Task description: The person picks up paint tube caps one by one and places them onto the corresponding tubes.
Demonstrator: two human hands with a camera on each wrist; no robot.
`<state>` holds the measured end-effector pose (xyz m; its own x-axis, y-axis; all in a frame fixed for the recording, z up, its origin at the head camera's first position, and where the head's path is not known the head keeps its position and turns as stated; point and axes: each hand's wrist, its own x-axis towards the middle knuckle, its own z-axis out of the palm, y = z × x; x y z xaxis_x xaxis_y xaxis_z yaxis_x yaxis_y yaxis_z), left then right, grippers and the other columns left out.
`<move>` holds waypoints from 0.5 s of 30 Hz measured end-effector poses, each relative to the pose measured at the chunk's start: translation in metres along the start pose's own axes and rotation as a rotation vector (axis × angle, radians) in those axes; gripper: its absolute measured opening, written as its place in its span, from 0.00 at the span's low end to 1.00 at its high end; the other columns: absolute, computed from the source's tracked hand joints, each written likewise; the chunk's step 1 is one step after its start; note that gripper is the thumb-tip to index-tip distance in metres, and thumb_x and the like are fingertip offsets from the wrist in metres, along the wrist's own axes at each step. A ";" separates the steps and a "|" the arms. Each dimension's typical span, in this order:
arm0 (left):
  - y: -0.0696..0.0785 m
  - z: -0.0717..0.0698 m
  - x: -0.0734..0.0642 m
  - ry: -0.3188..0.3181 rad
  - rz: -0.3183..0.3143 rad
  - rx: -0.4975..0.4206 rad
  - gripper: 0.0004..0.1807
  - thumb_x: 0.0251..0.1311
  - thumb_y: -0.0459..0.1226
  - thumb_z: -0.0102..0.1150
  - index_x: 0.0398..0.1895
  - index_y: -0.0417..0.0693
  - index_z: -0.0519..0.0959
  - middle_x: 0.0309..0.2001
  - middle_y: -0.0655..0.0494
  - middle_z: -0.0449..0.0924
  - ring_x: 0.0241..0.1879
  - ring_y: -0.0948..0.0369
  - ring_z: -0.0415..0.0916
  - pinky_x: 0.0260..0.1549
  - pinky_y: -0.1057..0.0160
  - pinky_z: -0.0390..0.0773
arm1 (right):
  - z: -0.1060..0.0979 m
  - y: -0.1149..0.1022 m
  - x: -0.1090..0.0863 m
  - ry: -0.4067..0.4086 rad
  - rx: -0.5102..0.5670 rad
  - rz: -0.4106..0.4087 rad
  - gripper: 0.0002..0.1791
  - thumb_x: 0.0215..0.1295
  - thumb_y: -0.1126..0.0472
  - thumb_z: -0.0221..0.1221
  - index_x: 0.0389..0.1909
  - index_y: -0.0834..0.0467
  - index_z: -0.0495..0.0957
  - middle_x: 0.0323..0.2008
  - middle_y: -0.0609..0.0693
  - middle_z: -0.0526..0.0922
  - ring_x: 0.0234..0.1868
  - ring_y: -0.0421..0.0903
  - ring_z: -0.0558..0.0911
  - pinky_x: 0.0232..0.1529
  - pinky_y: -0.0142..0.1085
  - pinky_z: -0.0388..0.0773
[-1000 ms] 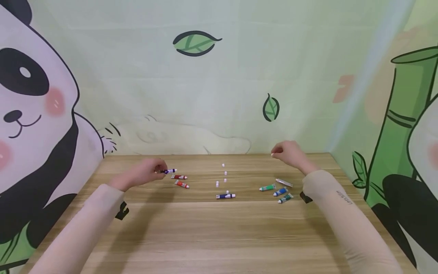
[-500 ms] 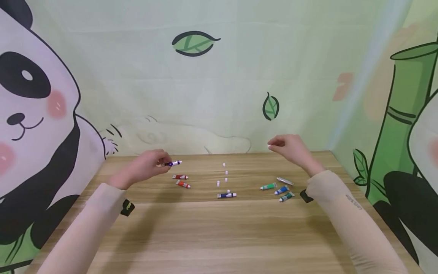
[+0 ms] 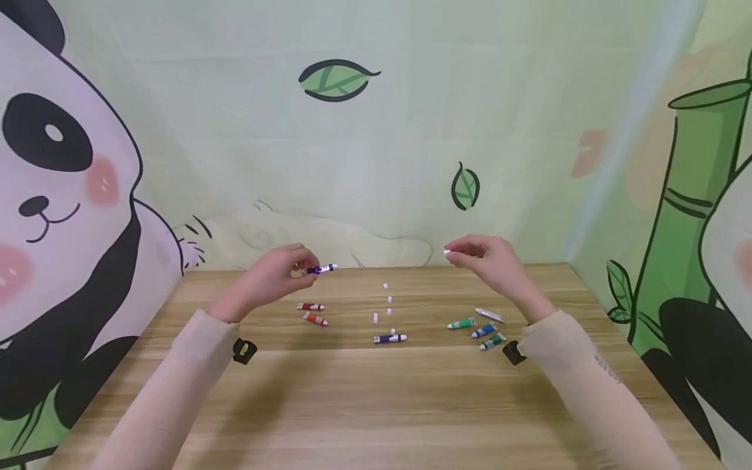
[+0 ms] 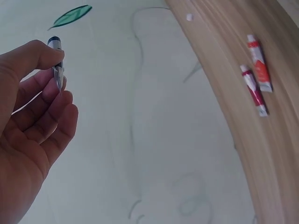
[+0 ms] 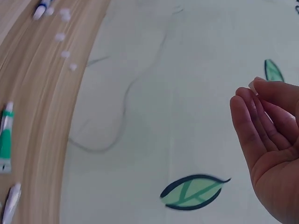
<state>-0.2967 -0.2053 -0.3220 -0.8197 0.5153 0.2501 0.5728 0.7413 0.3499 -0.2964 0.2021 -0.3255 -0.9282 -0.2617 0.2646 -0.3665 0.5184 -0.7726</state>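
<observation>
My left hand (image 3: pixel 273 277) is raised over the table's far left part. It pinches a small purple-and-white paint tube (image 3: pixel 326 268) between thumb and fingers, its tip pointing right; the left wrist view shows the same tube (image 4: pixel 56 60) under the thumb. Across from it, my right hand (image 3: pixel 490 261) holds a tiny white cap (image 3: pixel 447 252) at the fingertips. That cap (image 5: pixel 252 87) is mostly covered by thumb and finger in the right wrist view. A gap separates the two hands. Below my left hand lie a dark red tube (image 3: pixel 310 307) and an orange-red tube (image 3: pixel 316 318).
Several white caps (image 3: pixel 390 299) dot the wooden table (image 3: pixel 376 405) mid-way, near a dark blue tube (image 3: pixel 388 339). On the right lie a green tube (image 3: pixel 461 323), a blue tube (image 3: pixel 484 330), a dark green tube (image 3: pixel 493 341) and a whitish tube (image 3: pixel 489 315). A printed cloth (image 3: pixel 399 130) stands behind.
My left hand has risen from beside the red tubes and moved right, carrying the purple tube. My right hand, with the cap, has moved left, so the hands are closer together.
</observation>
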 end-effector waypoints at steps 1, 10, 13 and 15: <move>0.003 0.000 0.001 0.006 0.010 -0.006 0.08 0.62 0.35 0.67 0.44 0.44 0.82 0.40 0.57 0.80 0.42 0.58 0.77 0.46 0.53 0.80 | 0.001 -0.003 -0.003 -0.002 0.018 -0.001 0.20 0.69 0.47 0.63 0.52 0.57 0.84 0.46 0.53 0.87 0.47 0.49 0.85 0.52 0.47 0.79; 0.023 0.001 0.013 0.085 0.109 0.008 0.08 0.62 0.33 0.66 0.44 0.43 0.82 0.40 0.55 0.80 0.42 0.57 0.77 0.45 0.54 0.80 | 0.012 -0.027 -0.017 0.030 0.115 -0.046 0.20 0.67 0.45 0.65 0.51 0.55 0.85 0.45 0.50 0.87 0.45 0.47 0.84 0.48 0.42 0.80; 0.032 0.000 0.017 0.105 0.130 0.021 0.08 0.61 0.33 0.67 0.43 0.43 0.82 0.40 0.56 0.79 0.41 0.57 0.77 0.45 0.56 0.80 | 0.017 -0.031 -0.018 0.037 0.134 -0.058 0.20 0.66 0.46 0.66 0.50 0.55 0.85 0.44 0.49 0.88 0.45 0.47 0.85 0.47 0.39 0.81; 0.039 0.000 0.018 0.115 0.150 0.025 0.09 0.61 0.34 0.68 0.43 0.43 0.82 0.40 0.56 0.79 0.41 0.58 0.77 0.45 0.56 0.80 | 0.020 -0.034 -0.018 0.036 0.143 -0.066 0.19 0.66 0.46 0.66 0.50 0.55 0.85 0.43 0.49 0.88 0.44 0.47 0.85 0.46 0.39 0.81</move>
<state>-0.2893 -0.1671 -0.3039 -0.7181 0.5694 0.4002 0.6872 0.6709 0.2787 -0.2662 0.1731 -0.3158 -0.9050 -0.2609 0.3359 -0.4161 0.3788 -0.8267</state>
